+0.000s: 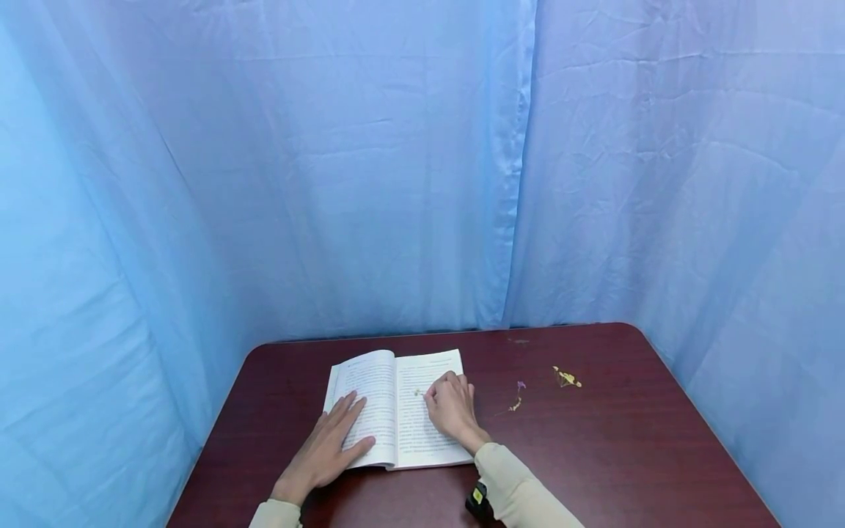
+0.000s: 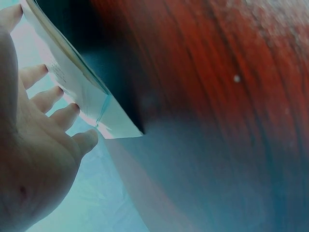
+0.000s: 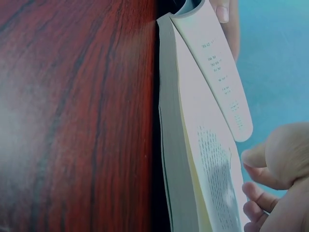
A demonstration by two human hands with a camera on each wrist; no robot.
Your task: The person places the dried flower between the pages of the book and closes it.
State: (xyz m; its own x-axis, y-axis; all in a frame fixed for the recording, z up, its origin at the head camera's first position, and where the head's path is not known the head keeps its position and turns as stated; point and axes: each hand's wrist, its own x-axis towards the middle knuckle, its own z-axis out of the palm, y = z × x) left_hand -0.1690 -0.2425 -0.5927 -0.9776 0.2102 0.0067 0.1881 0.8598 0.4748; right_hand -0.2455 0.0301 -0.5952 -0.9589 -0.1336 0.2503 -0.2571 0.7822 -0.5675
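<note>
- Now the left hand (image 1: 326, 444) rests, fingers spread, on the book's (image 1: 419, 444) left page.
- Right hand (image 1: 451, 405) pinches a flower (image 1: 417, 392) at the right page.
- Yellow flowers (image 1: 568, 378) lie farther right on the table (image 1: 627, 447).

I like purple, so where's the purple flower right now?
In the head view, the purple flower lies on the table, right of the book, between the right hand and the rightmost yellow flowers.

Bright head view, hazy wrist views, glare on tabletop (image 3: 58, 125)
</note>
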